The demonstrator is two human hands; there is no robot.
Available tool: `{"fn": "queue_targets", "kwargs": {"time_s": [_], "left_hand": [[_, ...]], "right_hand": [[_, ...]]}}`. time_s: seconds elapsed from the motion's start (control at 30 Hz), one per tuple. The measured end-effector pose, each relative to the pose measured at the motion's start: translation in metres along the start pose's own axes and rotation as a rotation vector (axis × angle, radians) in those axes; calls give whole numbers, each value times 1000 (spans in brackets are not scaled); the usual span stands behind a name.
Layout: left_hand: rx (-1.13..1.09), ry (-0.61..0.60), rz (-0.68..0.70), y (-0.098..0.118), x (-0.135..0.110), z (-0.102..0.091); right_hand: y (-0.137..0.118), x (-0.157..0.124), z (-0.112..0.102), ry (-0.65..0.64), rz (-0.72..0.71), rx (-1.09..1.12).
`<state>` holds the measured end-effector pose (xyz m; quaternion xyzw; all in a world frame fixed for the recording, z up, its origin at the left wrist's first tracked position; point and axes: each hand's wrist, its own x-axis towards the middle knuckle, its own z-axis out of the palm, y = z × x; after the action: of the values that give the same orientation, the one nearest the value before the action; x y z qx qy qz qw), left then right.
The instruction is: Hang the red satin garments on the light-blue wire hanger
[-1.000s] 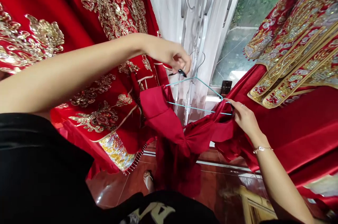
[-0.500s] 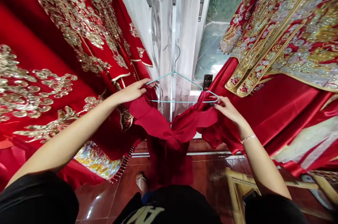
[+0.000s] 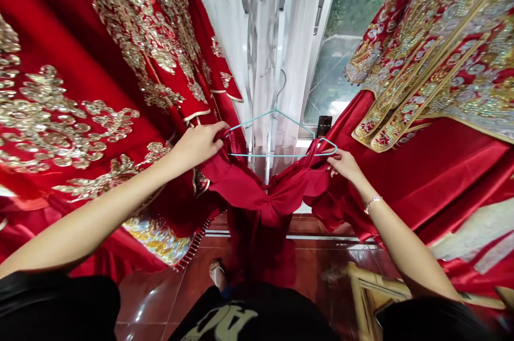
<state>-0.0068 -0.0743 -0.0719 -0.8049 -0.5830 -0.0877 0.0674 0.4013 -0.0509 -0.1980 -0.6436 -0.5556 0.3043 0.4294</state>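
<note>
Window (image 3: 331,70) daylight, floor (image 3: 146,303) glare, edges seemingly warped

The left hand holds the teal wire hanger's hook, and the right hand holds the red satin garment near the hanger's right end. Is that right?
No: the head view shows the left hand holding the red satin garment near the left end of the teal wire hanger, its hook untouched. The right hand is as stated.

Hanger (image 3: 277,132) before curtain (image 3: 267,62), window (image 3: 361,9) behind, phone (image 3: 324,126) on the sill (image 3: 305,144). Garment (image 3: 257,207) hangs below the hanger's bar, gathered in left hand (image 3: 198,145) at one end, right hand (image 3: 345,165) at the other. One robe (image 3: 100,78) left, second robe (image 3: 433,52) right; stool (image 3: 361,287) lower right.
</note>
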Motion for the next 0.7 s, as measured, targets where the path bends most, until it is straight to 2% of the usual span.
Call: {"fn": "queue_targets", "kwargs": {"time_s": [0.07, 0.17, 0.23, 0.33, 0.37, 0.43, 0.5, 0.57, 0.63, 0.7], "left_hand": [[-14, -3, 9, 0, -6, -2], [62, 151, -14, 8, -15, -1], [115, 145, -56, 14, -17, -1], [53, -96, -95, 12, -11, -4], [-31, -169, -74, 9, -7, -5], [-261, -231, -13, 1, -2, -4], [-466, -212, 6, -6, 0, -1], [-569, -157, -20, -10, -3, 3], [-584, -82, -21, -12, -7, 5], [-534, -4, 35, -14, -10, 2]], "right_hand": [[-2, -3, -2, 89, -114, -40], [-7, -10, -6, 230, -322, -217], [-8, -16, -7, 259, -401, -324], [-5, -20, -8, 265, -404, -354], [-3, -20, -8, 272, -392, -327], [2, -17, -8, 267, -363, -239], [6, -14, -8, 236, -343, -155], [10, -13, -9, 206, -334, -109], [11, -14, -8, 192, -328, -81], [10, -15, -7, 191, -320, -56]]}}
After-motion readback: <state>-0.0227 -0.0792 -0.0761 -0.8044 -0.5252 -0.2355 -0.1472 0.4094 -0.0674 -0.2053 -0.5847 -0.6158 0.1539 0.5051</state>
